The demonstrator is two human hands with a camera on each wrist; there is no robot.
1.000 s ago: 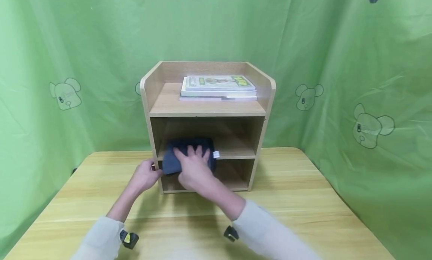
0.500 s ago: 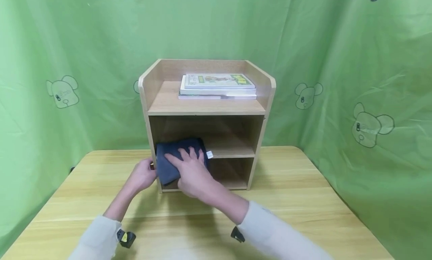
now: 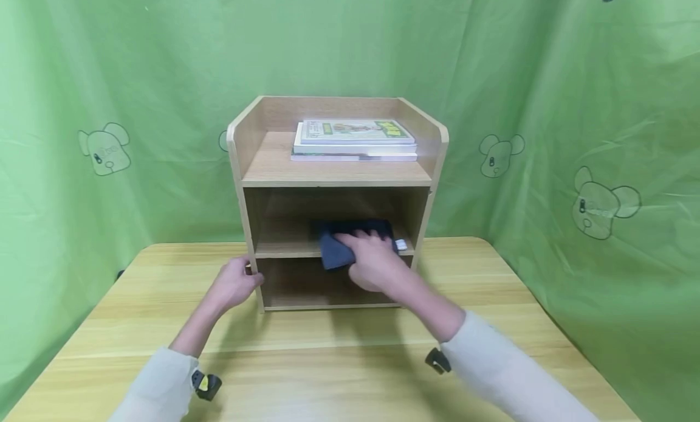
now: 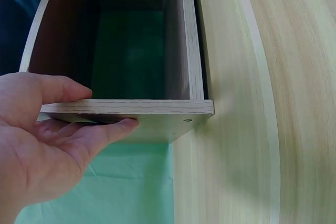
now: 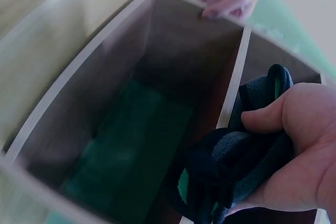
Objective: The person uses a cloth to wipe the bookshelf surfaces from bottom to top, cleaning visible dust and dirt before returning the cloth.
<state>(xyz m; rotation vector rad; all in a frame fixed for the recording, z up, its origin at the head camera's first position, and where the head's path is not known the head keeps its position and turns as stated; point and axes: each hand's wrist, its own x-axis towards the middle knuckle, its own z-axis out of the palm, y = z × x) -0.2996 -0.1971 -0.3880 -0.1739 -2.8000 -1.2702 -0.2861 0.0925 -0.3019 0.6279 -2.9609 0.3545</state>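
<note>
In the head view a small wooden shelf unit [image 3: 336, 183] stands on the table, with two compartments under a top tray. My left hand [image 3: 235, 283] pinches the front edge of its left side panel [image 4: 126, 107], thumb inside and fingers outside in the left wrist view. A folded dark blue cloth [image 3: 335, 252] with a white tag [image 3: 401, 244] lies against the middle board, its near corner hanging over the front edge. Bunched folds of that cloth [image 5: 247, 156] are gripped by my right hand [image 3: 377, 262]; the fingers beneath are largely hidden in the right wrist view.
A stack of books [image 3: 354, 141] rests on the unit's top tray. Below the middle board [image 3: 290, 250] is the lower compartment [image 3: 306, 282]. Green curtains [image 3: 164, 75] surround the wooden table [image 3: 306, 373] at the back and sides.
My right hand has moved the cloth first left, then right along the middle board to its right half. My left hand has kept its hold on the side panel.
</note>
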